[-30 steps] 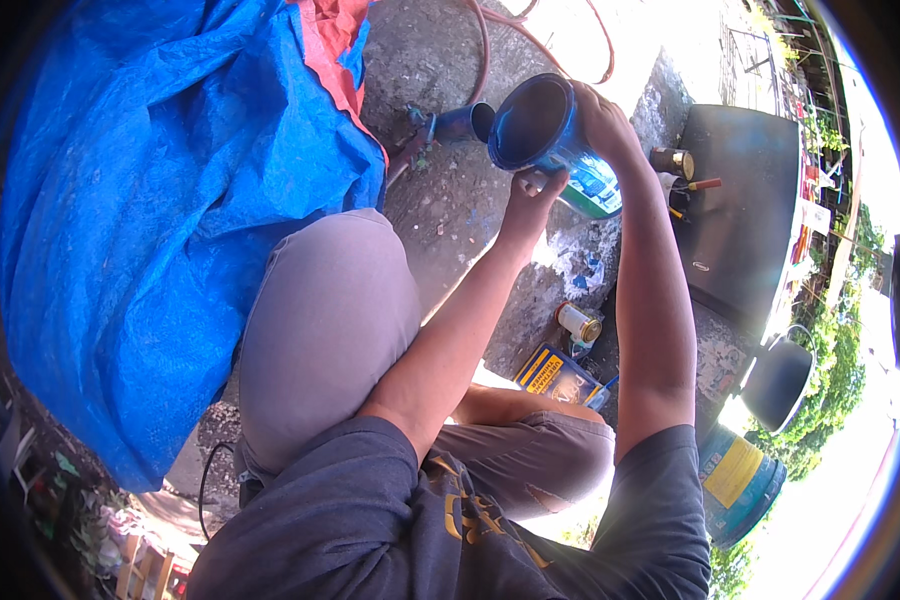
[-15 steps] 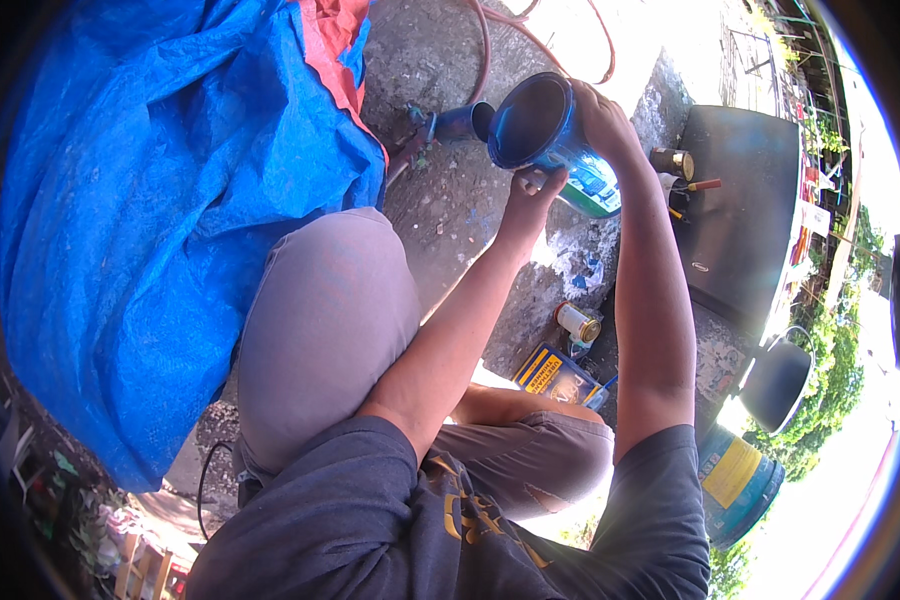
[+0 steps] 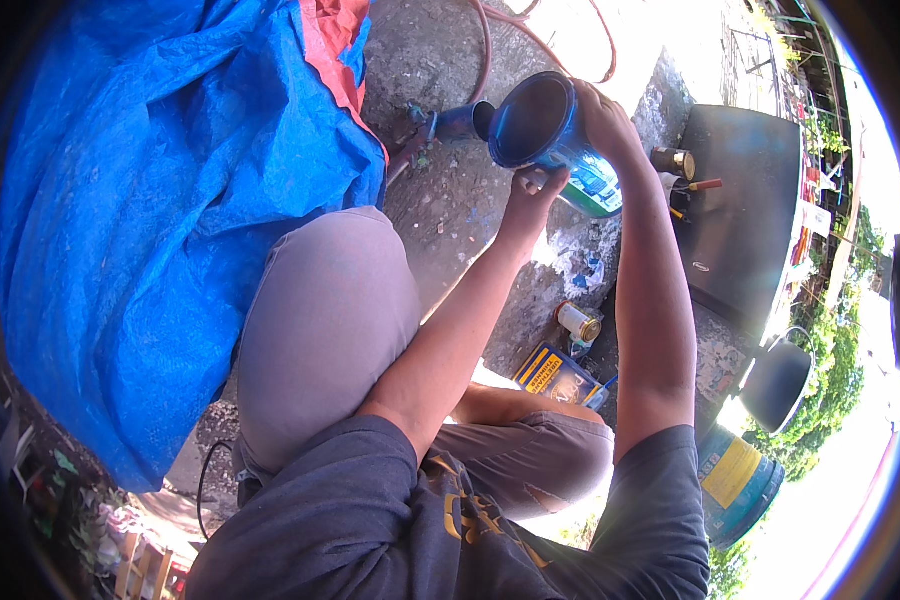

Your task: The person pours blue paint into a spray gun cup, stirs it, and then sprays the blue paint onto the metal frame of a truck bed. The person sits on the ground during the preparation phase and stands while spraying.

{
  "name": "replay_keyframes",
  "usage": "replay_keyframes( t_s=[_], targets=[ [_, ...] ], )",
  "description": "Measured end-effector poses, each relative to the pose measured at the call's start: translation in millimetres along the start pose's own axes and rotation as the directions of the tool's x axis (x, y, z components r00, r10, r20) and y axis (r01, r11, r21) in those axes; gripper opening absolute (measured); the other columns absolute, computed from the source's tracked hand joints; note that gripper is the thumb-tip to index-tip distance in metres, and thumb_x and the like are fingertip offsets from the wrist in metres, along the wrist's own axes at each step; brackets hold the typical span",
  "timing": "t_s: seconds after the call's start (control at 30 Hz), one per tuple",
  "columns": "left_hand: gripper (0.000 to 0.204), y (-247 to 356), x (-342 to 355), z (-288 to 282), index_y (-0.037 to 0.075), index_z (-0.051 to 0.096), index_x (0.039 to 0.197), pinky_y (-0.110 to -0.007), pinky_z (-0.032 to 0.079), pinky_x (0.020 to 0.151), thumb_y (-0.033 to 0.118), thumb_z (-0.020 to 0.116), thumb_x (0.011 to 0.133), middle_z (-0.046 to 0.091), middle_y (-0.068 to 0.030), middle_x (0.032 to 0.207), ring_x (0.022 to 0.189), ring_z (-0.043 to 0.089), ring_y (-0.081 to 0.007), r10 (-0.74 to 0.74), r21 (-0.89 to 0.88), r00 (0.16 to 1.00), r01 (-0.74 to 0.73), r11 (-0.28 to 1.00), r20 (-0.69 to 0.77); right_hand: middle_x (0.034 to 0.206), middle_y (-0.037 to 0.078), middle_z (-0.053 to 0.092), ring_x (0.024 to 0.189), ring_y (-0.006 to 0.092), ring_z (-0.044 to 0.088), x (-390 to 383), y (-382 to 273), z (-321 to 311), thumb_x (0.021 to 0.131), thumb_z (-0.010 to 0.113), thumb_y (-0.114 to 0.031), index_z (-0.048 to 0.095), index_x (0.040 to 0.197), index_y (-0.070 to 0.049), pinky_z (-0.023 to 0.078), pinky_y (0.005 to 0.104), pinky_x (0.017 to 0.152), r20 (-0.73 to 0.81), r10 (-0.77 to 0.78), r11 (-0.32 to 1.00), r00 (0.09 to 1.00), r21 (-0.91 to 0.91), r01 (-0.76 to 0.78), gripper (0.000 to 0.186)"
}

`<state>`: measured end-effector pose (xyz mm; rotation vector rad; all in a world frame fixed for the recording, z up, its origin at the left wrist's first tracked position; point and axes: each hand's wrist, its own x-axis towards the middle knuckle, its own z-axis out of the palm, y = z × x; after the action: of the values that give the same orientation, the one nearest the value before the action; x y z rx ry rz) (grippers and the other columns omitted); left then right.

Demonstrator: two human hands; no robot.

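Note:
Both of my hands hold a blue-smeared paint can (image 3: 567, 150), tilted so its open mouth points left. My right hand (image 3: 608, 122) wraps over the top side of the can. Beneath its rim, my left hand (image 3: 533, 192) grips the lower side with the thumb along the wall. Just left of the can's mouth lies a blue cylindrical cup (image 3: 457, 123), its opening facing the can's rim. It joins a metal fitting that looks like part of a spray gun (image 3: 419, 122). Whether any paint runs between them cannot be made out.
A blue tarp (image 3: 170, 200) with a red edge covers the left side. A reddish hose (image 3: 485, 50) curves across the concrete. To the right are a small can (image 3: 578, 320), a rectangular thinner tin (image 3: 558, 377), a dark panel (image 3: 735, 200) and a teal bucket (image 3: 740, 485).

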<state>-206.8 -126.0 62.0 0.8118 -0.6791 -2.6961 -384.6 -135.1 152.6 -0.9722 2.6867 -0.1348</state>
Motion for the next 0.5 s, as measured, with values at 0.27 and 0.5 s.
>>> replay_keyframes(
  t_s=[0.27, 0.5],
  targets=[
    [0.068, -0.3, 0.1, -0.6, 0.005, 0.049, 0.139, -0.039, 0.032, 0.114, 0.045, 0.076, 0.092, 0.056, -0.0097, 0.138, 0.13, 0.048, -0.0218, -0.002, -0.002, 1.0, 0.002, 1.0, 0.008, 0.141, 0.018, 0.063, 0.132, 0.0353, 0.058, 3.9, 5.9, 3.0, 0.107, 0.035, -0.027, 0.057, 0.143, -0.01, 0.043, 0.0413, 0.11, 0.0, -0.008, 1.0, 1.0, 0.01, 0.008, 0.046],
    [0.072, 3.9, -3.9, 2.2, 0.004, 0.047, 0.143, -0.041, 0.032, 0.115, 0.046, 0.077, 0.092, 0.054, -0.0114, 0.142, 0.134, 0.047, -0.023, -0.024, -0.021, 1.0, 0.024, 0.999, 0.007, 0.142, 0.017, 0.062, 0.132, 0.0355, 0.058, 1.9, 6.9, 2.4, 0.106, 0.036, -0.026, 0.057, 0.143, -0.011, 0.044, 0.0417, 0.111, 0.009, -0.004, 0.999, 1.0, -0.038, 0.005, 0.045]
  ],
)
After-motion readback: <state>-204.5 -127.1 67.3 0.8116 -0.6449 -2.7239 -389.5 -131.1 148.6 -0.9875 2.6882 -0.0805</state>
